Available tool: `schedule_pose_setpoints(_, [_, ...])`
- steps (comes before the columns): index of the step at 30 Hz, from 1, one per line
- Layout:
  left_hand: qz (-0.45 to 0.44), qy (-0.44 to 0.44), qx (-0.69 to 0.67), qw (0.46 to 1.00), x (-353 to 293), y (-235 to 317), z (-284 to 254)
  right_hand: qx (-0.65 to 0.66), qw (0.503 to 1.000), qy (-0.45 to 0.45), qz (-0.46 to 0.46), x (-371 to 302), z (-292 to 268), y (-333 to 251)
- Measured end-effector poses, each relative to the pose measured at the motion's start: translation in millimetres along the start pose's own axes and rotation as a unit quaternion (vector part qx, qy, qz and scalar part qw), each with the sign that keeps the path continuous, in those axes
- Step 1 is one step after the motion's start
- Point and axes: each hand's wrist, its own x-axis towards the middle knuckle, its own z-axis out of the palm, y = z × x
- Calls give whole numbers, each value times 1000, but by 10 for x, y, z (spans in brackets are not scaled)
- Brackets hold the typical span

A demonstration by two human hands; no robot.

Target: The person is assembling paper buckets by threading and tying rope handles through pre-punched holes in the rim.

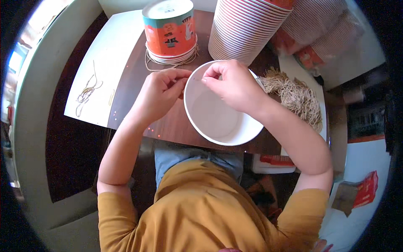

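Note:
A white paper bucket [214,111] is tilted over the table's near side, its open mouth toward me. My left hand [160,91] is outside the bucket at its left rim, thumb and forefinger pinched together. Over the mouth, my right hand [231,85] reaches in from the right, with fingers curled and pinched near the upper left of the inner wall. Whatever either pinch holds is too small or hidden to make out. To the right of the bucket lies a thick bundle of beige cords [300,103], partly behind my right forearm.
Upside-down orange and teal printed buckets [170,35] stand at the back, with cord around the base. A tall stack of nested buckets [247,31] rises beside them. Bagged buckets [319,31] are at far right. Loose cords [87,91] lie on a white sheet [98,63] at left.

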Motion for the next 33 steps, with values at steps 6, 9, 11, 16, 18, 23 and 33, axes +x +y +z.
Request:
schedule_pose_setpoints(6, [6, -13, 19, 1000, 4, 23, -24, -15, 1000, 10, 1, 24, 62, 11])
schedule_pose_setpoints(9, [36, -15, 49, 998, 18, 18, -31, -23, 1000, 9, -1, 38, 81, 6])
schedule_pose_setpoints(11, [61, -15, 51, 997, 32, 3, -23, -27, 1000, 14, 1, 48, 98, 14])
schedule_pose_setpoints(16, [73, -22, 112, 991, 66, 94, -31, -25, 999, 19, -14, 95, 136, 47])
schedule_pose_setpoints(18, [66, -23, 126, 990, 72, 112, -27, -27, 999, 16, -21, 105, 137, 32])
schedule_pose_setpoints(23, [125, 25, 242, 962, 32, 143, 37, -12, 999, -44, 11, 74, 71, -28])
schedule_pose_setpoints(33, [-82, 33, -55, 995, -243, 40, -125, -188, 981, -40, 26, -493, -860, -318])
